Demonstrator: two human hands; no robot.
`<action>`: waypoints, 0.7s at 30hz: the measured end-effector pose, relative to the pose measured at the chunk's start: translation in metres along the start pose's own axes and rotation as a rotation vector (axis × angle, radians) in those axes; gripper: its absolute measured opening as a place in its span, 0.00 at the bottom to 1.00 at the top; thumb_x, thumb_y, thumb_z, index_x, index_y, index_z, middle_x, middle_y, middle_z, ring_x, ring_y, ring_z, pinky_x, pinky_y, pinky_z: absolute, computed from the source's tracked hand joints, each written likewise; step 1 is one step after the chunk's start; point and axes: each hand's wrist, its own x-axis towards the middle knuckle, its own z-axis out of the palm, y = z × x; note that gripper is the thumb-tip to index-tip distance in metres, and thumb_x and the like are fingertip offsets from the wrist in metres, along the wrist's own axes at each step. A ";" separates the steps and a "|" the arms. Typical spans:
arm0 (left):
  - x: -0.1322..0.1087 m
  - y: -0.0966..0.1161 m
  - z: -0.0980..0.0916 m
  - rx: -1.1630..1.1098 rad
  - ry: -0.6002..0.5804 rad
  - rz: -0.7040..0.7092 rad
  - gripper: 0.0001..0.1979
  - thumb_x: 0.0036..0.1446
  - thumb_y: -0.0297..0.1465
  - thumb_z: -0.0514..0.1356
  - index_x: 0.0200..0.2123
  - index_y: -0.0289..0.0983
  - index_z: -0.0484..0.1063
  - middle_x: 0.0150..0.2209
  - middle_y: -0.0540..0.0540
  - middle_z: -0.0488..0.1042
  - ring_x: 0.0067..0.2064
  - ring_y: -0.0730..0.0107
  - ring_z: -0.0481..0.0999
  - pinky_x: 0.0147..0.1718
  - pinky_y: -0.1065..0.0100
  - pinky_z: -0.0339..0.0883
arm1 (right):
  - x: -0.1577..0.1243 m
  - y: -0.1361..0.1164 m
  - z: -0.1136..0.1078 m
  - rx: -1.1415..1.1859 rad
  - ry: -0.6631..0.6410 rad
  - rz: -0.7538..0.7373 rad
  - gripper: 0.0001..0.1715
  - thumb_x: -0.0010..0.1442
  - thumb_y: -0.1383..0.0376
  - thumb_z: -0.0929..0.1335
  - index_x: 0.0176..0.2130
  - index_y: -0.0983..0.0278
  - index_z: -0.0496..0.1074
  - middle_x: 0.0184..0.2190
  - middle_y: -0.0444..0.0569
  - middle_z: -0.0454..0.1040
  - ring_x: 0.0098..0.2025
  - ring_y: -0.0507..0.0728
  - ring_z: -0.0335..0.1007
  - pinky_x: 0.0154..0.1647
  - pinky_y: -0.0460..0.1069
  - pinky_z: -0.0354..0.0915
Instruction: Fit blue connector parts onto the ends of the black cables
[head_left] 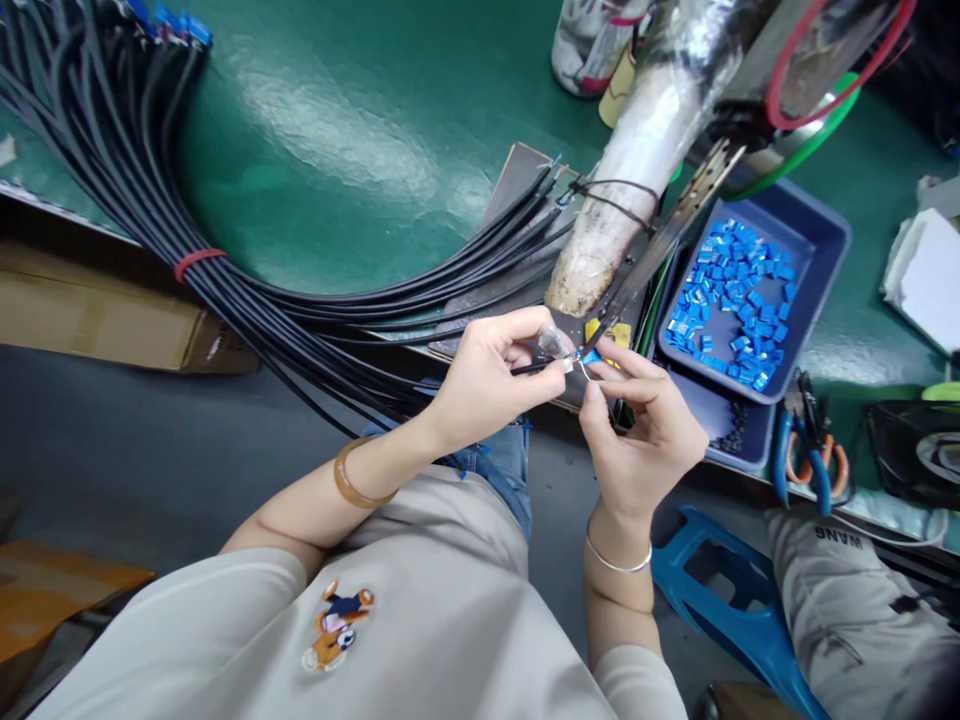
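My left hand point(499, 372) pinches the end of a black cable point(531, 369) between thumb and fingers, with a pale covering on one fingertip. My right hand point(645, 415) is beside it, its thumb and fingertips closing on a thin white wire point(584, 371) that comes from the cable end. A small blue connector point(591, 356) sits between the two hands, partly hidden by fingers. The tip of a slanted soldering iron point(652, 255) with a perforated metal shaft reaches down to the wires there. More black cables point(300, 310), bundled with a red tie point(199, 260), run leftward.
A blue-grey tray point(829, 255) of blue connectors overlaps another tray point(754, 450) with small black parts. Cutters point(802, 450) lie at the edge of the green table point(360, 130). A wrapped tube point(622, 190) leans above my hands. Another person's leg point(840, 590) and a blue stool point(727, 590) are right.
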 end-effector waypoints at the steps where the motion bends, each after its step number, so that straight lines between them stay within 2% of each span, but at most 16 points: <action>1: 0.000 0.001 0.000 0.005 0.001 0.012 0.02 0.51 0.23 0.62 0.28 0.33 0.72 0.28 0.50 0.72 0.28 0.79 0.69 0.25 0.76 0.62 | 0.001 -0.001 0.000 -0.010 0.002 -0.010 0.06 0.58 0.72 0.71 0.35 0.62 0.73 0.48 0.51 0.80 0.46 0.58 0.81 0.45 0.55 0.80; 5: 0.000 0.003 -0.001 0.013 -0.010 0.047 0.00 0.52 0.24 0.62 0.29 0.33 0.73 0.28 0.49 0.73 0.28 0.78 0.69 0.25 0.75 0.62 | 0.004 -0.005 0.000 -0.036 0.011 -0.021 0.06 0.57 0.72 0.72 0.35 0.61 0.73 0.46 0.51 0.81 0.46 0.58 0.81 0.44 0.55 0.81; 12: 0.000 -0.001 -0.004 0.043 -0.048 -0.034 0.03 0.51 0.23 0.62 0.28 0.34 0.72 0.28 0.49 0.73 0.25 0.80 0.67 0.22 0.76 0.59 | -0.002 -0.001 -0.001 0.001 0.002 0.023 0.06 0.58 0.71 0.71 0.34 0.62 0.71 0.46 0.50 0.81 0.42 0.56 0.82 0.44 0.53 0.80; 18: -0.004 0.000 -0.003 0.061 -0.075 -0.026 0.03 0.51 0.23 0.62 0.27 0.34 0.71 0.28 0.49 0.72 0.24 0.81 0.65 0.21 0.76 0.57 | -0.002 -0.003 -0.002 -0.044 0.039 0.025 0.08 0.57 0.72 0.72 0.37 0.61 0.74 0.42 0.47 0.82 0.43 0.56 0.81 0.42 0.51 0.79; 21: -0.005 0.000 -0.005 0.018 -0.104 -0.049 0.03 0.51 0.23 0.63 0.30 0.34 0.72 0.29 0.50 0.72 0.24 0.82 0.64 0.21 0.77 0.57 | -0.002 -0.004 -0.003 -0.067 0.041 0.038 0.06 0.58 0.72 0.72 0.36 0.61 0.75 0.38 0.46 0.82 0.41 0.55 0.81 0.41 0.50 0.78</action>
